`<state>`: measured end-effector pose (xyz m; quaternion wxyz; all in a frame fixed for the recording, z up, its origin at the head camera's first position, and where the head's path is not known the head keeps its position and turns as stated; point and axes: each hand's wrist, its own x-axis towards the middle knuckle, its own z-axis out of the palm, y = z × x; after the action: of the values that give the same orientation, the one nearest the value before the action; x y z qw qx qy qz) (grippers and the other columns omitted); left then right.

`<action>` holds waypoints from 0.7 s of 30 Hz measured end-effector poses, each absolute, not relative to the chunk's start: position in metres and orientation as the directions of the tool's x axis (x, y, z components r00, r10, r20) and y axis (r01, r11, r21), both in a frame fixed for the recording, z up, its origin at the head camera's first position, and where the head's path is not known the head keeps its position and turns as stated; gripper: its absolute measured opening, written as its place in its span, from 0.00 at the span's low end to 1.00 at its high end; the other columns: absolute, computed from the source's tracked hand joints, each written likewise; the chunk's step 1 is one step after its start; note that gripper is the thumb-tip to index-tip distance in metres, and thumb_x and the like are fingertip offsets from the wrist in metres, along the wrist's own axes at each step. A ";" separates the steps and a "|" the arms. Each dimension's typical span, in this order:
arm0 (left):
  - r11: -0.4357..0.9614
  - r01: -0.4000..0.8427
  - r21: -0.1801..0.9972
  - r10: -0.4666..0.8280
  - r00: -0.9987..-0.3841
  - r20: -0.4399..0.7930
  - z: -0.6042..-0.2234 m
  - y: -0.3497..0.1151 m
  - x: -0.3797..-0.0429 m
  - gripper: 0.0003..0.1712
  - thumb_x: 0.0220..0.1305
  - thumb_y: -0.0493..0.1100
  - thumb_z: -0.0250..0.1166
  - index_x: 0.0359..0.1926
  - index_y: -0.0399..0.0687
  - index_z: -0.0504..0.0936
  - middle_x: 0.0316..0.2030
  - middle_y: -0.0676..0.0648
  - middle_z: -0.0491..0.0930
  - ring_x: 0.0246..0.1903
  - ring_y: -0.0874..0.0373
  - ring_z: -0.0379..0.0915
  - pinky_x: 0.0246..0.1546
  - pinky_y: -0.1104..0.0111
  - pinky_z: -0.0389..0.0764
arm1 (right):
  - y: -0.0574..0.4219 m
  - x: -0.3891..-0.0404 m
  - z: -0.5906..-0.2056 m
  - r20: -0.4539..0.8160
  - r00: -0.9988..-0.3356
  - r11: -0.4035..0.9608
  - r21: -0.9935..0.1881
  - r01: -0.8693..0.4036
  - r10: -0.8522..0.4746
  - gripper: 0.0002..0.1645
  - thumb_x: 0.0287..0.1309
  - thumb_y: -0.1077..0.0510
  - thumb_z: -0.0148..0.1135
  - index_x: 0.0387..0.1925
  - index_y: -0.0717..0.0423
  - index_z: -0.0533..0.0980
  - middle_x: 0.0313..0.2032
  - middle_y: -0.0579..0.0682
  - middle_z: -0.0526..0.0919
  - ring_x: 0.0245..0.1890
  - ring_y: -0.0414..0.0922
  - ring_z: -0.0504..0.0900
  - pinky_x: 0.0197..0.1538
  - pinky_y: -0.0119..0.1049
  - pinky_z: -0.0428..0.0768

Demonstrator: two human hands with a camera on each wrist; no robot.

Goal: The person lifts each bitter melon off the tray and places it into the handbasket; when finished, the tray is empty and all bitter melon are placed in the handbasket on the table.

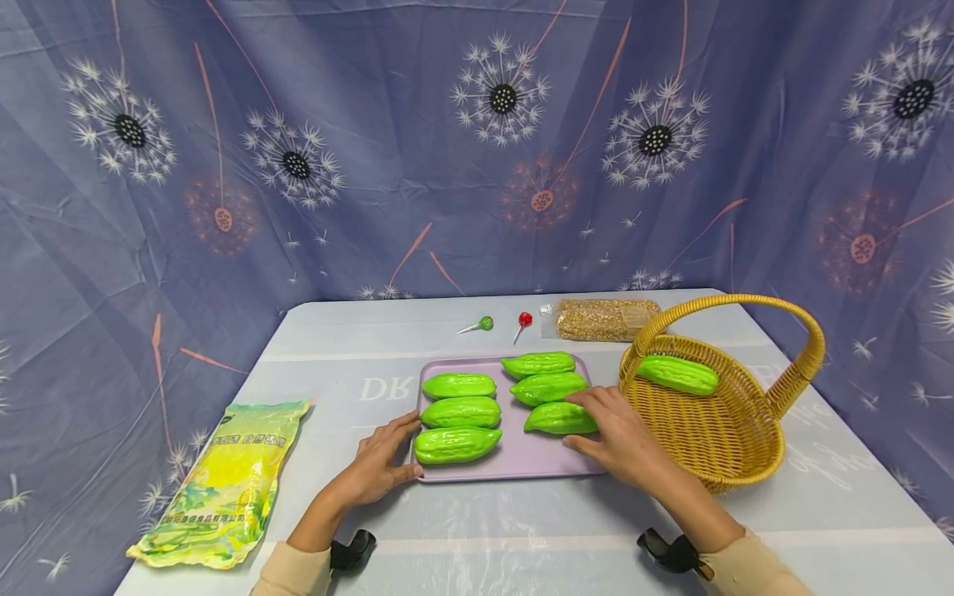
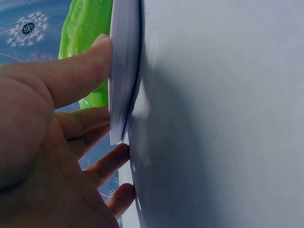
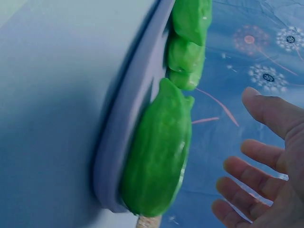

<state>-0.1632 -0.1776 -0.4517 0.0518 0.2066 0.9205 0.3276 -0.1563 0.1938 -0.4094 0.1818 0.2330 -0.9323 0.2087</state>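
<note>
On the lilac tray (image 1: 514,451) lie two columns of bright green bitter gourds, three on each side. My left hand (image 1: 383,459) rests against the tray's left edge, its fingers loosely extended. In the left wrist view the thumb (image 2: 80,73) reaches the tray's rim beside a green gourd (image 2: 88,28). My right hand (image 1: 619,434) hovers at the right end of the nearest right-hand gourd (image 1: 559,419). The right wrist view shows its fingers spread apart, with a gap between them and that gourd (image 3: 156,152).
A yellow wicker basket (image 1: 704,434) with a tall handle stands just right of the tray, another bitter gourd (image 1: 678,375) inside. Behind the tray lie a green lollipop (image 1: 486,323), a red lollipop (image 1: 525,319) and a clear bag of grains (image 1: 599,320). A yellow-green packet (image 1: 231,480) lies at left.
</note>
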 end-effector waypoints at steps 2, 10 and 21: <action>0.700 0.347 0.624 0.415 -0.909 0.041 -0.452 -0.178 -0.163 0.39 0.57 0.46 0.67 0.67 0.40 0.64 0.70 0.42 0.58 0.67 0.39 0.54 0.55 0.43 0.54 | 0.191 -0.159 -0.414 0.442 -0.826 0.809 -0.303 -0.505 -0.350 0.34 0.40 0.50 0.75 0.52 0.54 0.76 0.48 0.51 0.80 0.47 0.48 0.74 0.49 0.47 0.73; 0.699 0.338 0.630 0.409 -0.912 0.036 -0.453 -0.178 -0.164 0.39 0.57 0.45 0.67 0.67 0.41 0.64 0.70 0.43 0.58 0.67 0.40 0.54 0.56 0.43 0.53 | 0.184 -0.167 -0.429 0.368 -0.873 0.832 -0.332 -0.444 -0.320 0.37 0.41 0.48 0.75 0.55 0.56 0.74 0.52 0.54 0.78 0.48 0.51 0.72 0.50 0.48 0.71; 0.699 0.345 0.627 0.413 -0.910 0.040 -0.454 -0.178 -0.164 0.39 0.56 0.45 0.67 0.67 0.41 0.64 0.70 0.43 0.58 0.67 0.40 0.55 0.56 0.42 0.53 | 0.183 -0.173 -0.443 0.343 -0.894 0.870 -0.297 -0.393 -0.287 0.39 0.41 0.46 0.74 0.56 0.55 0.73 0.52 0.56 0.76 0.50 0.55 0.71 0.50 0.49 0.67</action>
<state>-0.1643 -0.1784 -0.4538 0.0521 0.2059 0.9201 0.3290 -0.1728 0.1825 -0.4427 0.1453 0.1780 -0.9560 0.1822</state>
